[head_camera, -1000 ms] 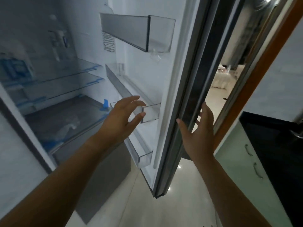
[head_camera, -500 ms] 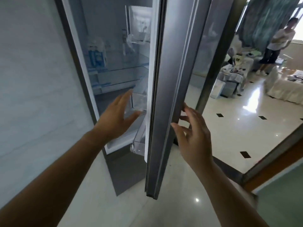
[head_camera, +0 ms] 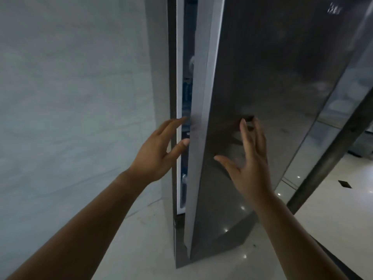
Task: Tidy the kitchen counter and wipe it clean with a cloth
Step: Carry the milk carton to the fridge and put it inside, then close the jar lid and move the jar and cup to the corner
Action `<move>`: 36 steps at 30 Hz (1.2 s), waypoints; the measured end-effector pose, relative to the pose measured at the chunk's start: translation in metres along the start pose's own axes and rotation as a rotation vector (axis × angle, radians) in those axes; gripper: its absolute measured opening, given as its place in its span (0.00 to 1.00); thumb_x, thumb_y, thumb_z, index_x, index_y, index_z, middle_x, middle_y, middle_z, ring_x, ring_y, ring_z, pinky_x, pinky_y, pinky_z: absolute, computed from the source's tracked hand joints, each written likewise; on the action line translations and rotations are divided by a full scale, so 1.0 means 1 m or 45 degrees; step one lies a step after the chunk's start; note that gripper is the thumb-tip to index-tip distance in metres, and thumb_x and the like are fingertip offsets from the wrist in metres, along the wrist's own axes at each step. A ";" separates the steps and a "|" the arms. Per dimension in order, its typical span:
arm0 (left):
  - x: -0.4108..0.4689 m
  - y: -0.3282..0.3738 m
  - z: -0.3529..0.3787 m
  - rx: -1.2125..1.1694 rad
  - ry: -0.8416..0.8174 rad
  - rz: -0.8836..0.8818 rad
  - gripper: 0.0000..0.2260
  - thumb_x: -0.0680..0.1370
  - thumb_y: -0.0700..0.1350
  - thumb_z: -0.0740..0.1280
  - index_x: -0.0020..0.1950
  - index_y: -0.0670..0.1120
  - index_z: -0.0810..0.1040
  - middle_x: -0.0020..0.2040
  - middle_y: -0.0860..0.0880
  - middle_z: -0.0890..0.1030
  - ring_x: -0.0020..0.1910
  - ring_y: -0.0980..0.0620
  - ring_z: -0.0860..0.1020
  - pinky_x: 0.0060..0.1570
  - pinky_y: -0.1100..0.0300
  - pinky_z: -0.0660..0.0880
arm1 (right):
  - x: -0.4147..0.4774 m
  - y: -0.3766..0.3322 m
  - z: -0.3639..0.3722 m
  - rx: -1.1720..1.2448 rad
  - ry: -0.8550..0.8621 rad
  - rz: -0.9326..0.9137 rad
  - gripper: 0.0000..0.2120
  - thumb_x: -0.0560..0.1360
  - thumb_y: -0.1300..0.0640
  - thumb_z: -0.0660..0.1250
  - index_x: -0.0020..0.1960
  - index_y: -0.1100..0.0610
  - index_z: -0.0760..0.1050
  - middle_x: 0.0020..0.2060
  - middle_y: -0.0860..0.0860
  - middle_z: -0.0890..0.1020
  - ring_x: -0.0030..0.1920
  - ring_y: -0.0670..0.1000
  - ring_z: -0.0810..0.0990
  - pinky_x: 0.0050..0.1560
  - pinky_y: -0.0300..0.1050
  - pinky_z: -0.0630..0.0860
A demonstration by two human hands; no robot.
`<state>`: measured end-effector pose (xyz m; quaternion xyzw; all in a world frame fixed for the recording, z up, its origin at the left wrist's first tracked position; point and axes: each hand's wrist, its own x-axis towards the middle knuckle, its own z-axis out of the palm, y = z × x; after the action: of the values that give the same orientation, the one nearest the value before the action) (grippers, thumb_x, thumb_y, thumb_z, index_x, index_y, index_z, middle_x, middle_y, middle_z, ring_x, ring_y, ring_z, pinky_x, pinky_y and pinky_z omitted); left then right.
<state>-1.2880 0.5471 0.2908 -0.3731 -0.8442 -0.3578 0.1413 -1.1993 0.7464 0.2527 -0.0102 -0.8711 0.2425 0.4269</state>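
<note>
Fridge door (head_camera: pixel 272 77) stands upright and nearly closed, its long axis vertical, with only a narrow gap (head_camera: pixel 186 102) between its free edge and the fridge body on the left. The right hand (head_camera: pixel 250 164) is raised at the door's dark front face, its fingers (head_camera: pixel 244 130) straight, spread and holding nothing; whether the palm touches the metal I cannot tell. The left hand (head_camera: pixel 155 156) is just beside the free edge, fingers (head_camera: pixel 173 124) straight and released, the thumb at the edge and the fingertips in front of the gap. Both hands have the door directly ahead. The right one is placed squarely for a closing push, in my judgement, while the left fingers by the gap risk being pinched. Through the gap only slivers of blue and white show, too thin to name. Neither the cloth nor the surface to be wiped is in view; a pale wall (head_camera: pixel 70 98) stands to the left and a glossy floor (head_camera: pixel 141 251) lies below.
</note>
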 end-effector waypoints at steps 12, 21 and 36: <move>0.056 -0.053 0.036 -0.001 0.127 -0.238 0.30 0.75 0.53 0.64 0.74 0.52 0.57 0.72 0.53 0.66 0.63 0.59 0.70 0.58 0.67 0.68 | 0.066 0.030 0.090 -0.147 0.040 -0.082 0.36 0.71 0.45 0.70 0.74 0.52 0.59 0.74 0.55 0.51 0.74 0.60 0.51 0.69 0.56 0.62; 0.047 -0.046 0.050 0.097 0.242 -0.400 0.27 0.74 0.57 0.58 0.73 0.53 0.61 0.70 0.51 0.69 0.63 0.54 0.72 0.60 0.59 0.71 | 0.066 0.055 0.096 -0.003 0.039 -0.251 0.29 0.75 0.44 0.66 0.72 0.53 0.63 0.73 0.56 0.53 0.75 0.58 0.46 0.73 0.55 0.54; -0.197 0.040 0.190 -0.216 0.626 -1.593 0.21 0.71 0.65 0.59 0.59 0.57 0.76 0.56 0.61 0.79 0.56 0.64 0.76 0.54 0.62 0.73 | -0.083 0.091 0.090 0.755 -1.405 0.131 0.28 0.71 0.36 0.57 0.65 0.52 0.68 0.65 0.44 0.70 0.66 0.42 0.67 0.67 0.50 0.67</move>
<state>-1.1188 0.5965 0.0769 0.2681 -0.8136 -0.5117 0.0658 -1.2314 0.7708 0.1057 0.1934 -0.8573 0.4634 -0.1132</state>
